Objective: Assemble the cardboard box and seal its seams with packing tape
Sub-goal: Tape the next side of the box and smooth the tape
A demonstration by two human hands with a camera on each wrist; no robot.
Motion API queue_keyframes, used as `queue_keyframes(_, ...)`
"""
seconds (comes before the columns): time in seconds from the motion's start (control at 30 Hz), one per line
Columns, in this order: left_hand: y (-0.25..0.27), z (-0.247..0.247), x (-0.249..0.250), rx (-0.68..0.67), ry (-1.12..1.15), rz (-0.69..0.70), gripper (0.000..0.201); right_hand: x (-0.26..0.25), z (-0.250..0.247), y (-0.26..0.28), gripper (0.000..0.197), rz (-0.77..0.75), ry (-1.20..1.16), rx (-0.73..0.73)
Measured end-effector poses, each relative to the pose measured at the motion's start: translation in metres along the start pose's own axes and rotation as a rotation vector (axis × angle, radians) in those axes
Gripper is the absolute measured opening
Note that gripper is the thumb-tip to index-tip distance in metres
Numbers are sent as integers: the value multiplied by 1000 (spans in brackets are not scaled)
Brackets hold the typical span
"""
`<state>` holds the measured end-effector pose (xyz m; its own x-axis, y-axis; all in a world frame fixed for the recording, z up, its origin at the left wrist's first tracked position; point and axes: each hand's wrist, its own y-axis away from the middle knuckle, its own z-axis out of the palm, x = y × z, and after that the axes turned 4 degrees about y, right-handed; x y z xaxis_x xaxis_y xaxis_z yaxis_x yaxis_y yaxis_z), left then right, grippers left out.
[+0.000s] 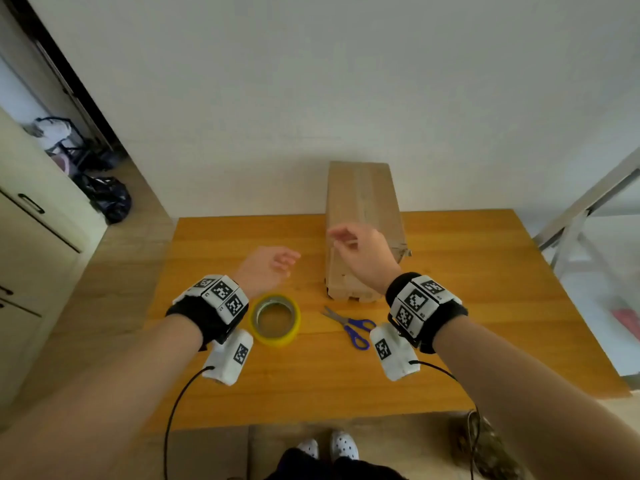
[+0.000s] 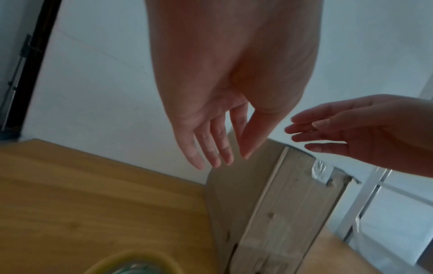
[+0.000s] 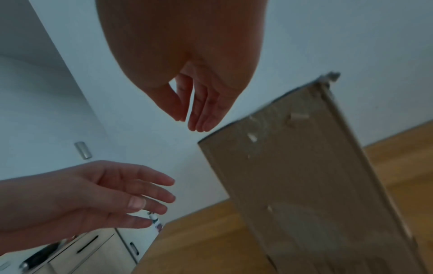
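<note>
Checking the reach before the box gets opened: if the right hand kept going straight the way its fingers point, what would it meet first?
Probably the flattened cardboard box standing on the table: the right hand, open and empty, points at its upper part. How far off it is remains unclear.

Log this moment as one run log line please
phase: reaching | left hand: empty, open | right hand: empty, open | cardboard box: flattened, upright on table | tape roll, scissors: untouched

box (image 1: 363, 216) at table (image 1: 467, 306) rear, perhaps leaning, tape (image 1: 275, 319) left of scissors (image 1: 349, 326)
</note>
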<state>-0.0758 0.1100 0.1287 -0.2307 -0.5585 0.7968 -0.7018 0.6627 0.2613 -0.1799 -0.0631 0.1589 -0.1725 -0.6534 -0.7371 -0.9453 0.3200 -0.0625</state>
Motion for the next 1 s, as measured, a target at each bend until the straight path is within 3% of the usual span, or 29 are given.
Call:
queue_keyframes(0.27, 31, 23, -66, -165, -331, -111, 31, 26, 77, 18, 29, 154, 36, -253)
queue_keyframes(0.47, 39, 47, -94, -339, -416, -170, 50, 50, 120, 30, 38, 301, 66, -406)
queue_keyframes(0.63, 34, 59, -108, -360, -457, -164, 54, 64, 135, 32, 42, 406, 62, -444)
queue_keyframes(0.83, 24, 69, -122, -344, -852, -15, 43, 72, 153, 32, 48, 429, 70, -538)
queue_keyframes(1.0, 17, 58, -123, -296, -649, 4, 38, 71, 155, 32, 52, 430, 21, -478)
